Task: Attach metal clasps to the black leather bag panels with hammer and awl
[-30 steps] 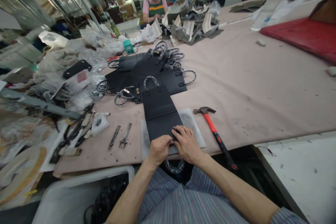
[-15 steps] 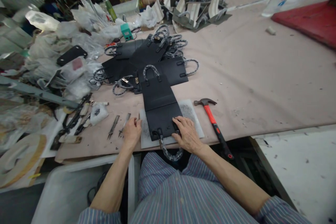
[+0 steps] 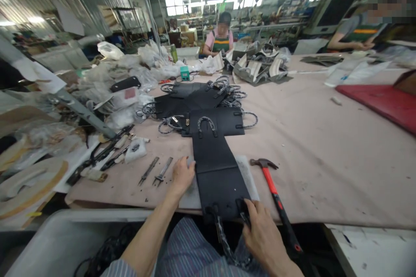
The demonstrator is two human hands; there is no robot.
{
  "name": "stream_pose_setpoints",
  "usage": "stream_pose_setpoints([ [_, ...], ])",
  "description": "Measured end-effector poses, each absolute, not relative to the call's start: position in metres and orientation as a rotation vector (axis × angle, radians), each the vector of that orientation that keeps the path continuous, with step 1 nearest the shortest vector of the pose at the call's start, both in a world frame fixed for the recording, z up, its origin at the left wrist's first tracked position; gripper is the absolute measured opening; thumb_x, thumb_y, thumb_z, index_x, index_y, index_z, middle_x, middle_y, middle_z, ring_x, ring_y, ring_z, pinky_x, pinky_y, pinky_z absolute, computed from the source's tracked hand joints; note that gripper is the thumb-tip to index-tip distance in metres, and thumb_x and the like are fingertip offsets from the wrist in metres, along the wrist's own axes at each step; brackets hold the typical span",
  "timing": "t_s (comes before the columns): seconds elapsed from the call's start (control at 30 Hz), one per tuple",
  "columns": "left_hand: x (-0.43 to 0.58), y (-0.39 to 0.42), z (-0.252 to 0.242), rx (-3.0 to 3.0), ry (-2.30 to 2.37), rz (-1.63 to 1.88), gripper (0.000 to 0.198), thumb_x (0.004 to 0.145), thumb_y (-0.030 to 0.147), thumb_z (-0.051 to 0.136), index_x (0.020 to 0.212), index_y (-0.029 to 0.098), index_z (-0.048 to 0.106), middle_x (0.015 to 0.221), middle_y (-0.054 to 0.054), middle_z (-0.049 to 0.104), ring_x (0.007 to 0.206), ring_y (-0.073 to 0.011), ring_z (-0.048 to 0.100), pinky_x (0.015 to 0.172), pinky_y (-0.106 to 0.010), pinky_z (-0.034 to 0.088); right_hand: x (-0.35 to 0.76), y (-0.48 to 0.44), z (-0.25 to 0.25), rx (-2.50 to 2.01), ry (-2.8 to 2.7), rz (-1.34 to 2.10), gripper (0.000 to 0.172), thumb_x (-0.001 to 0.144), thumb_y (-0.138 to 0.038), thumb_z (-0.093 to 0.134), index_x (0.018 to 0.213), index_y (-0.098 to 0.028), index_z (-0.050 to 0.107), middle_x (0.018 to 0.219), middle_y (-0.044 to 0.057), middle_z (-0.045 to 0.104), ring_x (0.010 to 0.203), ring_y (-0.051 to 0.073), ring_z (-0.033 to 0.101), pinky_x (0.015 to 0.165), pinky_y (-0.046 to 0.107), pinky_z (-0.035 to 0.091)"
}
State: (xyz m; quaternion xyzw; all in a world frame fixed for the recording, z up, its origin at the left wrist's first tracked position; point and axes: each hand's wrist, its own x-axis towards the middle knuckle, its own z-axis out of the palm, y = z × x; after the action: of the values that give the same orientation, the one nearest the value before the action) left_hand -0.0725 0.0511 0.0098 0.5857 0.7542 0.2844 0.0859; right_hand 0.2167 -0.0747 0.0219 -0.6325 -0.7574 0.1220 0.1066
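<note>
A long black leather bag panel (image 3: 217, 181) lies on a white pad (image 3: 248, 173), its near end jutting past the table edge. A braided rope handle (image 3: 224, 236) hangs down from that end. My right hand (image 3: 263, 236) is at the panel's near right corner, fingers closed on the handle's black tab. My left hand (image 3: 182, 177) rests flat and holds nothing, on the pad beside the panel's left edge. Two small metal hand tools (image 3: 155, 171) lie just left of it.
More black bag panels with rope handles (image 3: 195, 99) overlap beyond the pad. A red-handled hammer (image 3: 276, 194) lies to the right. Scissors (image 3: 108, 151) and plastic bags (image 3: 120, 117) sit left; a white bin (image 3: 97, 213) stands below. Co-workers (image 3: 221, 39) sit across the table.
My head has tilted up, widening the view. The panel has slid toward me past the pad's near edge. My right hand has moved to its near corner; my left hand has moved onto the pad.
</note>
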Motion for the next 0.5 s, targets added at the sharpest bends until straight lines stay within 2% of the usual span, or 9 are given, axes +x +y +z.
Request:
stream_pose_setpoints([
  [0.1,-0.068,0.096,0.027,1.569,2.254,0.650,0.038,0.094,0.034,0.059,0.125,0.012,0.064,0.132,-0.023,0.068,0.125,-0.0332,0.063,0.106,-0.043,0.046,0.226,-0.090,0.008,-1.866,-2.153,0.361,0.053,0.080,-0.011,0.049,0.132,-0.018,0.056,0.122,0.016,0.059,0.110,0.033,0.061,0.097,0.046,0.051],
  [0.23,-0.054,0.149,0.044,1.476,2.164,0.562,0.036,0.090,0.045,0.065,0.107,0.014,0.070,0.122,-0.025,0.072,0.123,-0.0389,0.065,0.105,-0.049,0.045,0.227,-0.101,-0.009,-1.901,-1.978,0.341,0.052,0.083,-0.018,0.049,0.134,-0.022,0.050,0.131,0.015,0.055,0.118,0.035,0.060,0.102,0.048,0.050],
  [0.33,-0.034,0.169,0.050,1.424,2.092,0.596,0.038,0.082,0.043,0.074,0.103,0.011,0.070,0.122,-0.028,0.071,0.124,-0.0424,0.064,0.104,-0.051,0.046,0.223,-0.105,-0.020,-1.943,-1.767,0.454,0.052,0.085,-0.029,0.048,0.137,-0.022,0.045,0.135,0.016,0.053,0.125,0.036,0.059,0.104,0.050,0.050],
  [0.43,-0.016,0.166,0.056,1.337,2.010,0.705,0.033,0.076,0.029,0.081,0.101,0.009,0.070,0.115,-0.026,0.074,0.113,-0.0375,0.070,0.092,-0.042,0.053,0.221,-0.110,-0.031,-1.983,-1.472,0.671,0.060,0.087,-0.040,0.046,0.143,-0.019,0.039,0.136,0.018,0.055,0.120,0.036,0.065,0.105,0.050,0.052],
  [0.5,-0.007,0.157,0.059,1.301,1.915,0.832,0.024,0.076,0.024,0.081,0.092,0.010,0.071,0.096,-0.019,0.077,0.094,-0.0309,0.075,0.080,-0.037,0.057,0.225,-0.115,-0.035,-2.005,-1.266,0.817,0.072,0.086,-0.050,0.049,0.149,-0.018,0.033,0.135,0.021,0.059,0.111,0.037,0.070,0.099,0.051,0.056],
])
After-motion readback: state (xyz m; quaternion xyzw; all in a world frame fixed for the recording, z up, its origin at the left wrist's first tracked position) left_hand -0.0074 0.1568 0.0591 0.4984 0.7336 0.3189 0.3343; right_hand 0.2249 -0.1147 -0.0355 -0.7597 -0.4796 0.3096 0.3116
